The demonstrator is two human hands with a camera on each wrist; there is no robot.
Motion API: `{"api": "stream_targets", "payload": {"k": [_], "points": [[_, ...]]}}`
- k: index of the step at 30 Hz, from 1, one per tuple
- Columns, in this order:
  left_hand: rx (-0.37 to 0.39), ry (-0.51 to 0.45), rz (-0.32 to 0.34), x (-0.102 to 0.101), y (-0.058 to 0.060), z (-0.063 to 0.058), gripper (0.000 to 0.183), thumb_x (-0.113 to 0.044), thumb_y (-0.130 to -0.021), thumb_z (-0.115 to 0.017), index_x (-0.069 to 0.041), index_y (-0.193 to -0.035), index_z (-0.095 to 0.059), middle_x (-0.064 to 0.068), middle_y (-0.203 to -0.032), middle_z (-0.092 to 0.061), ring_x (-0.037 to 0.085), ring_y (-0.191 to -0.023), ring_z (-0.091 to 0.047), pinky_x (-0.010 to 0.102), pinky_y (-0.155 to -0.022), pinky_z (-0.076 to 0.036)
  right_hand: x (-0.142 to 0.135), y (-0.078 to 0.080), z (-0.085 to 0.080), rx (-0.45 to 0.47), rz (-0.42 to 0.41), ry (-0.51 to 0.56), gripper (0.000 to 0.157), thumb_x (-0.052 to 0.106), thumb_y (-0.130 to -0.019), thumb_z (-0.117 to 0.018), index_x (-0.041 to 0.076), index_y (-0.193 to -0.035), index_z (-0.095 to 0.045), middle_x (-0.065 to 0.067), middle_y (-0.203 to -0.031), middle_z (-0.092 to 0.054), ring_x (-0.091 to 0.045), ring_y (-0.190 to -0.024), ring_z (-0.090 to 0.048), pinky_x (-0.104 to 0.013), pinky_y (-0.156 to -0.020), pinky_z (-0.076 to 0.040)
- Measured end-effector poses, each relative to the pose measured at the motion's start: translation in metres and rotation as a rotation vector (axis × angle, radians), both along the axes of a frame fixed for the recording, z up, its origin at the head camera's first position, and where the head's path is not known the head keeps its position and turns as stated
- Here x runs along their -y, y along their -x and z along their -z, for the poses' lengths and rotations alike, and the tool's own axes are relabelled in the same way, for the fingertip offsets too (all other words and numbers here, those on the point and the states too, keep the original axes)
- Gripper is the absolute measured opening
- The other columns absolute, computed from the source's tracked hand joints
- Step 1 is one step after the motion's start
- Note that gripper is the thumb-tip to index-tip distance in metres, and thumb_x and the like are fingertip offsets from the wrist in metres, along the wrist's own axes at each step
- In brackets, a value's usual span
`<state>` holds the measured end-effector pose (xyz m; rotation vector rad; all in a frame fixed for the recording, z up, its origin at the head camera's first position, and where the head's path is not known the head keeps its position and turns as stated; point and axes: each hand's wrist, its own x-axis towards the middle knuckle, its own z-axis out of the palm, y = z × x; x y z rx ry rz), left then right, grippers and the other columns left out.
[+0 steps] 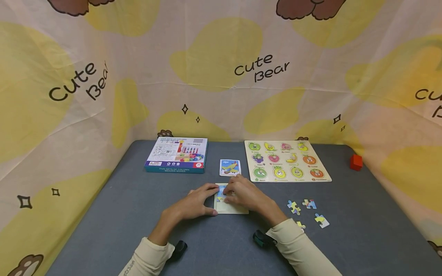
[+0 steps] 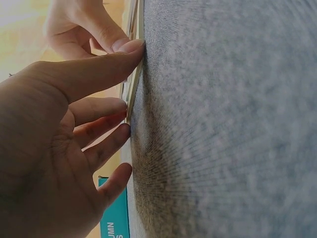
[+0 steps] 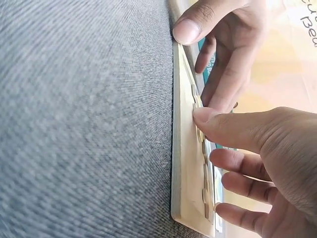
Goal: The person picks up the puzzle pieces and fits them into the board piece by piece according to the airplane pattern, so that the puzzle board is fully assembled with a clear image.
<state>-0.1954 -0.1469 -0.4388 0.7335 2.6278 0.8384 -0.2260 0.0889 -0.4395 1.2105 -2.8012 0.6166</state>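
Head: above, looks forward and down
Left wrist, right wrist: low, close, facing board (image 3: 186,173)
Wrists share: this board

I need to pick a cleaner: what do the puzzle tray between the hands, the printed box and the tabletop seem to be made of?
Puzzle tray: probably smooth, matte wood or fibreboard, given the plain pale surface.
Printed box: likely smooth cardboard, with flat printed panels and crisp edges.
Tabletop: seems matte grey fabric, its fine texture showing in the wrist views.
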Motion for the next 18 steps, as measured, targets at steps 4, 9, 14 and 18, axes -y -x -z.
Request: {"api": "stream_targets", "payload": {"k": [4, 9, 14, 18], "points": [[-0.001, -0.001, -0.001, 0.0000, -0.0002, 0.0003, 0.075, -0.031, -0.094, -0.082, -0.003, -0.156, -0.051, 0.010, -0.163, -0.045, 0.031, -0.150, -0.043, 0.064, -0.116, -0.032, 0.0013, 0.0007, 0.0015, -0.002, 0.012, 0.004, 0.018, 0.023, -0.091, -0.085, 0.012, -0.106, -0.084, 0.000, -0.100, -0.070, -0.020, -0.098, -0.060, -0.037, -0.086, -0.050], [0.006, 0.005, -0.008, -0.0006, -0.0002, -0.0001, 0.075, -0.031, -0.094, -0.082, -0.005, -0.157, -0.051, 0.010, -0.163, -0.045, 0.031, -0.150, -0.043, 0.064, -0.117, -0.031, 0.0025, 0.0009, 0.0027, -0.007, 0.015, 0.014, 0.018, 0.024, -0.090, -0.086, 0.013, -0.104, -0.086, 0.001, -0.099, -0.070, -0.019, -0.096, -0.059, -0.035, -0.082, -0.050], [0.003, 0.013, -0.006, -0.0011, 0.0000, -0.0013, 0.074, -0.031, -0.094, -0.081, -0.006, -0.157, -0.051, 0.010, -0.163, -0.046, 0.032, -0.151, -0.043, 0.065, -0.117, -0.031, 0.0022, 0.0008, 0.0030, -0.017, 0.010, 0.011, 0.013, 0.023, -0.089, -0.086, 0.015, -0.099, -0.087, 0.002, -0.100, -0.071, -0.018, -0.097, -0.060, -0.035, -0.084, -0.050], [0.006, 0.010, -0.004, -0.0013, 0.0001, -0.0013, 0.073, -0.030, -0.094, -0.082, -0.005, -0.156, -0.052, 0.009, -0.162, -0.046, 0.031, -0.151, -0.043, 0.065, -0.117, -0.030, 0.0029, 0.0007, 0.0027, -0.018, 0.015, 0.013, 0.011, 0.022, -0.089, -0.087, 0.016, -0.098, -0.087, 0.002, -0.100, -0.071, -0.018, -0.098, -0.059, -0.034, -0.083, -0.050]]}}
